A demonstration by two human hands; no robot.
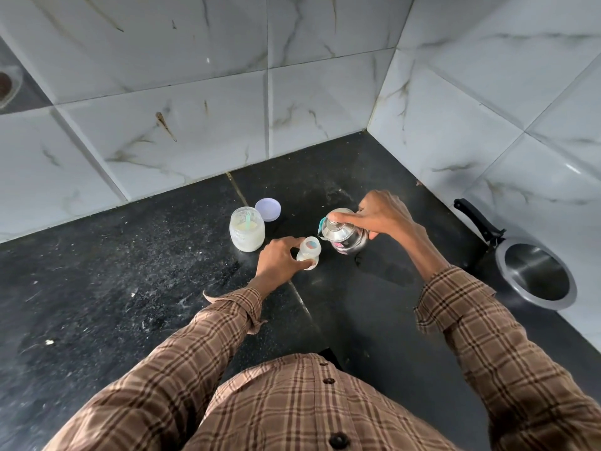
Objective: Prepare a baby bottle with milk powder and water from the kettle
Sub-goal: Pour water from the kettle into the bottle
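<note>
A small clear baby bottle (309,252) with no cap stands on the black counter (130,271), with white content in its lower part. My left hand (278,262) grips its side. My right hand (383,216) holds a small steel kettle (343,236) by its handle, tilted to the left, its spout right over the bottle's mouth. My forefinger rests on the kettle's lid. Left of the bottle stands an open jar of milk powder (247,233) with a green scoop inside. The jar's lilac lid (267,209) lies just behind it.
A steel pan (533,278) with a black handle (478,222) sits at the right by the tiled wall. Marbled white wall tiles close the counter at the back and right. White powder specks are scattered over the counter at left. A drain shows at far left.
</note>
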